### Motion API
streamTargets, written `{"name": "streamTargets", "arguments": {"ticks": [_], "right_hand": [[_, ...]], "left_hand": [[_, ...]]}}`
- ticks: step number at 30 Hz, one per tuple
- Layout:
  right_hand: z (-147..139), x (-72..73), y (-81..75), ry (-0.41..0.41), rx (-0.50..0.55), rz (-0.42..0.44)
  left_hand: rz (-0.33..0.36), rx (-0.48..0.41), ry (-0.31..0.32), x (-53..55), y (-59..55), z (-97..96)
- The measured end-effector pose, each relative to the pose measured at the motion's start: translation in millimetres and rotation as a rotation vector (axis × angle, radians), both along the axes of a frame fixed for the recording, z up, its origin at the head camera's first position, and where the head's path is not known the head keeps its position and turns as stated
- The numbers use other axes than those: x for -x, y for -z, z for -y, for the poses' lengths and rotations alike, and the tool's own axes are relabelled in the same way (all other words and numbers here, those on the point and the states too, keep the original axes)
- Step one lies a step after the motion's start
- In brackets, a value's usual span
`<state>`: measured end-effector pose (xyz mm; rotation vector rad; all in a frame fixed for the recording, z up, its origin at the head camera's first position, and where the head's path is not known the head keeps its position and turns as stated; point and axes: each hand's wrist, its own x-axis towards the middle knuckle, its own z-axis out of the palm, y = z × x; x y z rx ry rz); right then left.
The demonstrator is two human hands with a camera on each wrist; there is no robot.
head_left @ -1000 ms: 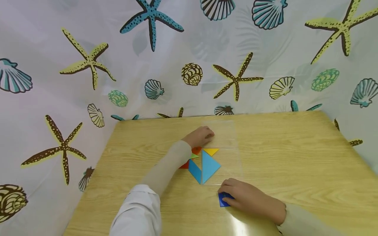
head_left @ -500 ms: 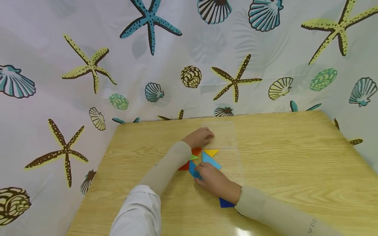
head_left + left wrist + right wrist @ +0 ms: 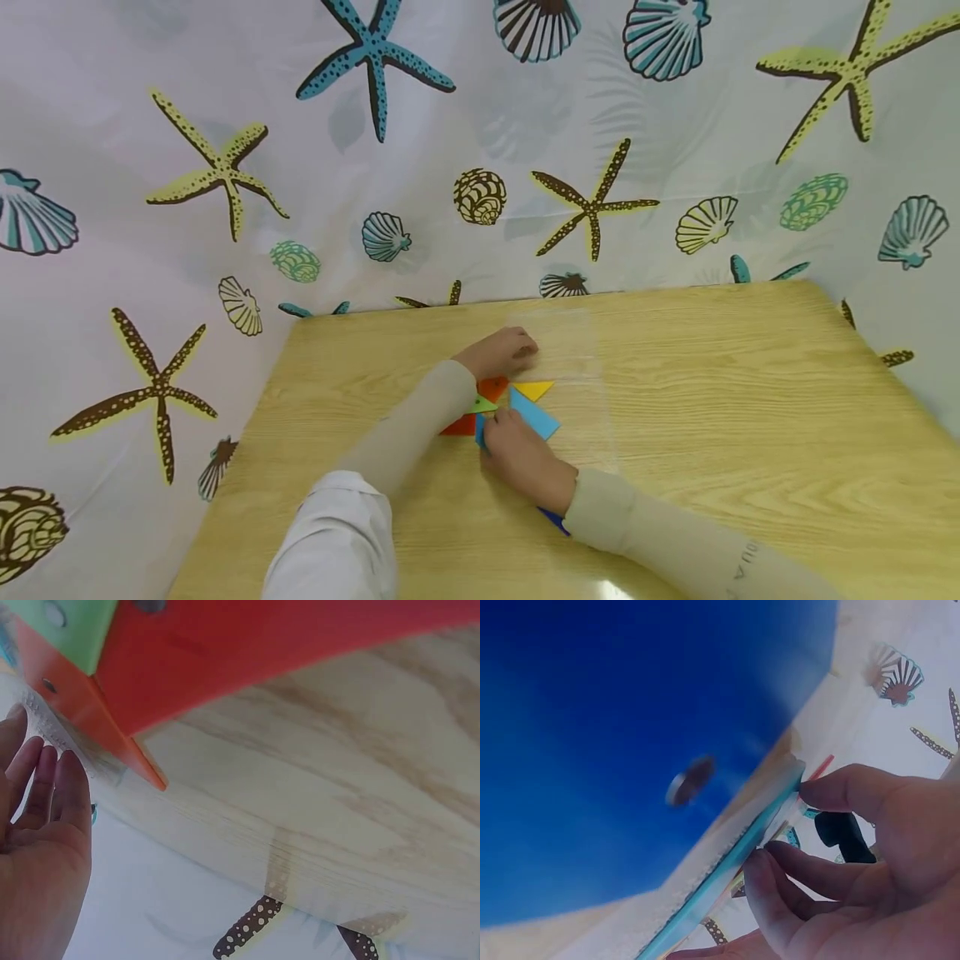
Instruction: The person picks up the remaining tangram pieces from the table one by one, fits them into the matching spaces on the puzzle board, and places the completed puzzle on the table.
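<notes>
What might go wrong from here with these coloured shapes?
The right hand is at the blue piece and may knock the light blue triangle beside it. Its cuff overlaps the dark blue piece in the head view, so pulling back might drag that. The left sleeve seems to hide part of the red piece and could nudge it.

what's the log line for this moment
left hand: at clear sheet | right hand: touching blue parallelogram | dark-blue piece: partly hidden by right sleeve
</notes>
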<state>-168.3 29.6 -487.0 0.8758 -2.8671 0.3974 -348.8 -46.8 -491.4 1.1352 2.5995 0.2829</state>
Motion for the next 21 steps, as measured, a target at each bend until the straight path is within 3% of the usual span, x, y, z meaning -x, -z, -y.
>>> {"name": "streamTargets", "arguments": {"ticks": [6,14,21], "right_hand": [[3.0,-2.1,-5.3,0.029,-0.008,0.056],[3.9,0.9,-5.4,0.012,0.029,0.077],[5.4,7.1,-4.7,0.034,0.056,0.191]], "left_hand": [[0.005,-0.002,-0.004,-6.9,-4.2,3.8],[-0.008,-0.030,-0.014,-5.4,-2.5,3.4],[-0.008,-0.023,-0.016,-4.2,2.6,3.0]]}}
